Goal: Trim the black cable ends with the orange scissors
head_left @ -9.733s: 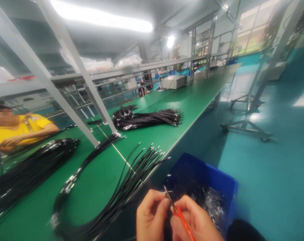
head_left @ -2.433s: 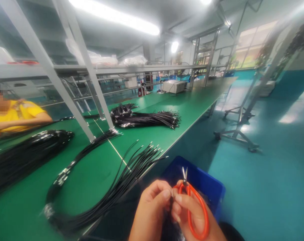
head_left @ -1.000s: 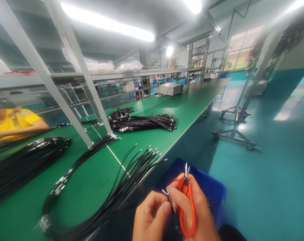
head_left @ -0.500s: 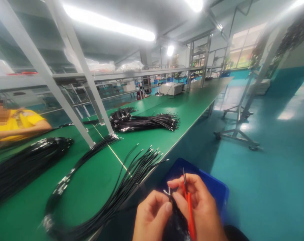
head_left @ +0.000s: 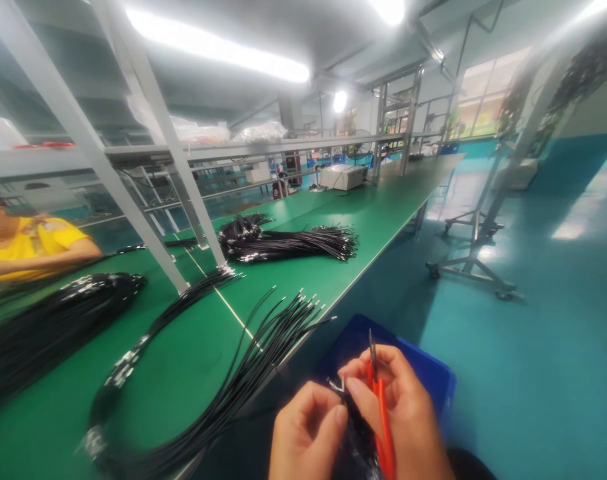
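Black cable end (head_left: pixel 344 396): head view, low centre; thin and dark, with pale tips splayed above the fingers.
Left hand (head_left: pixel 308 430): thumb and forefinger pinched around the cable end.
Right hand (head_left: pixel 408 417): close beside the left, fingertips at the pale tips, scissors (head_left: pixel 385 427) held too.
Scissors: smooth orange-red handles, slim metal blades pointing up, clear of the cable end.
Blue bin (head_left: pixel 441 377): hard-walled, behind and below the hands.
Green table (head_left: pixel 168 373): flat, softly shiny, a pale seam across it.
Cable bundle (head_left: pixel 168 448): glossy black, curved like a hook, silvery ends fanned at the table edge.
Yellow shirt (head_left: pixel 58 233): a person across the table.
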The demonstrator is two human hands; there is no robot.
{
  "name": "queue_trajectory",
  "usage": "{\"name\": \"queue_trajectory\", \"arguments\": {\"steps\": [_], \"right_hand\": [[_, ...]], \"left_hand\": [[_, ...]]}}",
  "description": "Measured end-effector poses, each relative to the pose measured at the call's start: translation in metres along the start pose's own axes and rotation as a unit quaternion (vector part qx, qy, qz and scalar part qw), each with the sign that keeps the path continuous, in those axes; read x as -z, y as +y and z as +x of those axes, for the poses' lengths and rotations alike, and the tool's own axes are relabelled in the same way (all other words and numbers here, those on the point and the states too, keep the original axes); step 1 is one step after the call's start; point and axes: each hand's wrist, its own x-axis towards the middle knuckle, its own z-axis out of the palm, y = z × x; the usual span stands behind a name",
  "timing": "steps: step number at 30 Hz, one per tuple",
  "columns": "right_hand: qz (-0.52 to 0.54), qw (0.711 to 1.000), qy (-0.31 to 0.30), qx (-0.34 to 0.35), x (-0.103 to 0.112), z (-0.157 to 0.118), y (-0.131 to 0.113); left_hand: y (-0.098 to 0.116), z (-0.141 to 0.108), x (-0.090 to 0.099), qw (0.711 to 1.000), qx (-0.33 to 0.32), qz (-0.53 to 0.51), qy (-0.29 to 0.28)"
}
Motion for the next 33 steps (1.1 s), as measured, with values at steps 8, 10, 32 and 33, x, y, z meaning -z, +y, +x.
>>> {"name": "queue_trajectory", "arguments": {"steps": [8, 10, 32, 33], "right_hand": [[0.063, 0.997, 0.023, -0.032, -0.004, 0.004, 0.009], [0.048, 0.998, 0.018, -0.033, -0.003, 0.003, 0.007], [-0.247, 0.935, 0.099, 0.235, 0.001, -0.015, 0.015], [-0.245, 0.940, 0.096, 0.219, 0.002, -0.017, 0.014]], "left_hand": [[-0.002, -0.001, 0.000, 1.000, 0.002, -0.028, -0.012], [-0.001, 0.000, 0.002, 0.999, 0.008, -0.043, -0.017], [-0.003, 0.002, 0.007, 0.997, 0.011, -0.064, 0.029], [-0.003, 0.003, 0.008, 0.997, 0.008, -0.062, 0.044]]}}
